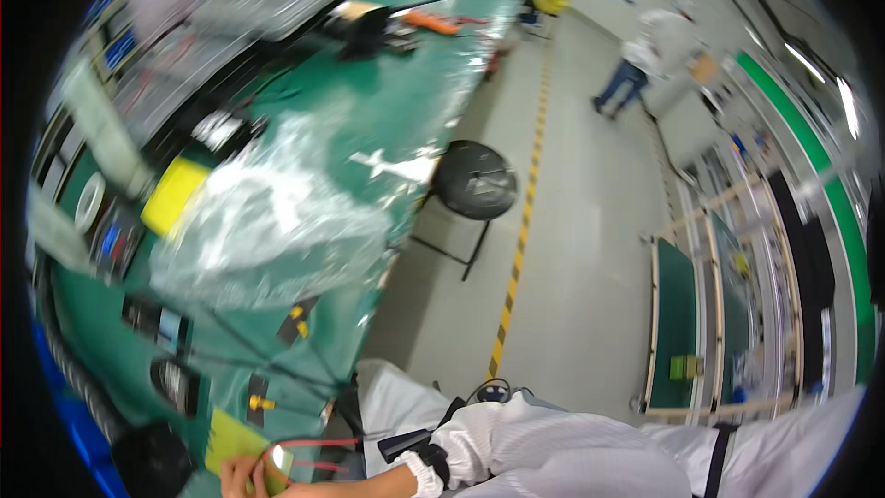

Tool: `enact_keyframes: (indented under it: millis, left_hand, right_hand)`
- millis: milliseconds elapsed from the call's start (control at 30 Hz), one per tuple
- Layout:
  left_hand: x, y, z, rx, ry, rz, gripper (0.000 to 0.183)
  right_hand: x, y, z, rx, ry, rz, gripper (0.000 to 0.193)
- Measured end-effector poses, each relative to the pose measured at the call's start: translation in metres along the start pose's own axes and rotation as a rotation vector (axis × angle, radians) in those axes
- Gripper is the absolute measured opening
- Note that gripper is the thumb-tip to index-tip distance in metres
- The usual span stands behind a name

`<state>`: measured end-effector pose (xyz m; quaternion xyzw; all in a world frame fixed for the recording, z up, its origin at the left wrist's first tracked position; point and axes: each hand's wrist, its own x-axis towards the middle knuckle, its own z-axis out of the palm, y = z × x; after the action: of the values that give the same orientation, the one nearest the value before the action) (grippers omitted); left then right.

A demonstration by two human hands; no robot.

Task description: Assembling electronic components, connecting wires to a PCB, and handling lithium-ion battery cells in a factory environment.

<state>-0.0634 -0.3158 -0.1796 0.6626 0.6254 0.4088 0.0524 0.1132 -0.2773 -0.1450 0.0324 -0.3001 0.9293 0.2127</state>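
Note:
At the lower left edge, my left hand (247,478) is closed, its fingers curled over the near part of a yellow-green sheet (226,443). Thin red wires (318,444) run from beside the fingers toward my white cuff. What the fingers grip is partly cut off by the picture's edge. A small black holder with a yellow-tipped part (262,402) lies just beyond the sheet. My right sleeve (774,443) stretches toward the lower right with a dark band on it, and no right hand shows.
Clear plastic bags (277,221) cover part of the green bench (369,120). Beside them is a yellow block (175,195). A black round stool (475,180) stands at the bench edge. Wheeled racks (676,323) line the right. One person walks in the aisle; another sits farther off.

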Motion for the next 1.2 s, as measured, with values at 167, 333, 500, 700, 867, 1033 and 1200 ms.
enact_keyframes:
  millis: [167,333,500,700,867,1033,1200]
  left_hand:
    - [0.027,0.003,-0.014,-0.024,-0.512,-0.142,0.025]
    - [0.019,-0.01,-0.011,0.092,-0.449,-0.136,0.018]
    - [0.022,-0.001,-0.011,0.027,-0.436,-0.137,0.015]
    - [0.016,-0.005,-0.004,0.034,-0.324,-0.217,0.016]
    - [0.014,-0.007,0.013,0.185,-0.236,-0.266,0.025]
    - [0.011,-0.002,0.016,0.288,-0.169,-0.243,0.029]
    - [0.008,-0.006,0.018,0.222,-0.159,-0.26,0.027]
  right_hand:
    - [0.001,0.0,-0.036,-0.868,0.376,-0.348,0.007]
    - [0.004,0.0,-0.06,-1.114,0.447,-0.348,0.009]
    - [0.012,0.018,-0.081,-1.214,0.467,-0.376,0.008]
    - [0.016,0.024,-0.089,-1.267,0.474,-0.389,0.008]
    - [0.014,0.027,-0.094,-1.295,0.482,-0.395,0.008]
    - [0.013,0.03,-0.094,-1.286,0.477,-0.455,0.008]
    - [0.012,0.031,-0.095,-1.278,0.513,-0.401,0.009]
